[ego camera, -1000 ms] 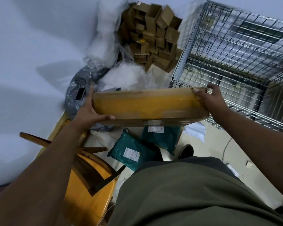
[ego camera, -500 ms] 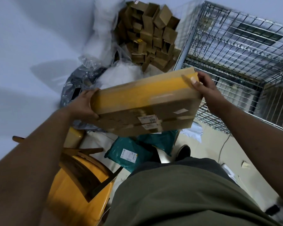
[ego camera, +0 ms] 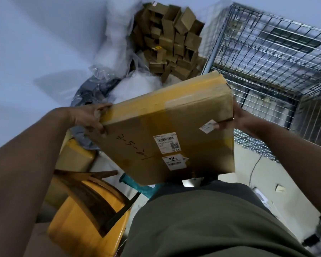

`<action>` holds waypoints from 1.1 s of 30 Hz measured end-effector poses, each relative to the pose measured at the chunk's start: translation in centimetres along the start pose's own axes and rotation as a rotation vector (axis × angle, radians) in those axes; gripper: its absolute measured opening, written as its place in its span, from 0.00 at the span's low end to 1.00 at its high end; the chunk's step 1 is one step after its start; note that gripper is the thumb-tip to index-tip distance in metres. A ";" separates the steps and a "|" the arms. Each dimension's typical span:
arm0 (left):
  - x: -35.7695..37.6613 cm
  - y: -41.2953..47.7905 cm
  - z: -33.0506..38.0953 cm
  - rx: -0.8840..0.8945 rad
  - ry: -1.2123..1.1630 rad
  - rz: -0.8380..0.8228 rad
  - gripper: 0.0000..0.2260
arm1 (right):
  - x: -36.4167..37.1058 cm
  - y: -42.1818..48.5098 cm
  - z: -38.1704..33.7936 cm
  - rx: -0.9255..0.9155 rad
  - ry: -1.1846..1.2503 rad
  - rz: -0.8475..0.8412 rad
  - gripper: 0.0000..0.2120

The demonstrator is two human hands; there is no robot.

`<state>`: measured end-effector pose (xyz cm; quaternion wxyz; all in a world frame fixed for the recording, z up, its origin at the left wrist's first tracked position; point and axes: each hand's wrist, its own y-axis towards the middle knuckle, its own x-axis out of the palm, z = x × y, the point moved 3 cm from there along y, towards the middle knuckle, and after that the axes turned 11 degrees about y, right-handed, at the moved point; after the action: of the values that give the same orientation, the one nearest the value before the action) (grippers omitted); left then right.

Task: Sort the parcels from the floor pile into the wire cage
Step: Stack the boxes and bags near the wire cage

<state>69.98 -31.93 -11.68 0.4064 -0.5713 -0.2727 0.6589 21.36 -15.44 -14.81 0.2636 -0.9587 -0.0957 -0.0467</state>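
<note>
I hold a flat brown cardboard parcel (ego camera: 167, 130) wrapped in yellowish tape at chest height, its labelled face turned up toward me. My left hand (ego camera: 89, 117) grips its left edge, fingers curled round the corner. My right hand (ego camera: 237, 119) grips the right edge, thumb by a small white sticker. The wire cage (ego camera: 278, 58) stands to the right, just beyond the parcel's far right corner. On the floor below, a teal mailer bag (ego camera: 135, 184) shows partly under the parcel, and a yellow taped parcel (ego camera: 74, 156) lies to the left.
A heap of small brown cartons (ego camera: 170, 39) lies at the back against the wall, with clear and grey plastic bags (ego camera: 104, 80) beside it. A yellow wooden chair (ego camera: 85, 210) stands at my lower left. A thin cable (ego camera: 254, 167) runs on the floor near the cage.
The parcel has tipped from edge-on to its broad labelled face toward me, and has risen and shifted right toward the cage. Both hands kept their grip on its ends.
</note>
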 end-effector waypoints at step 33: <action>1.9 5.3 20.7 -0.009 -0.091 0.807 0.36 | -7.4 -5.2 -1.4 -0.224 -0.421 0.740 0.62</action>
<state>48.61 -30.93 -12.92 0.1002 -0.6043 -0.0471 0.7890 13.00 -12.96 -12.02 0.1317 -0.9397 0.2081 0.2373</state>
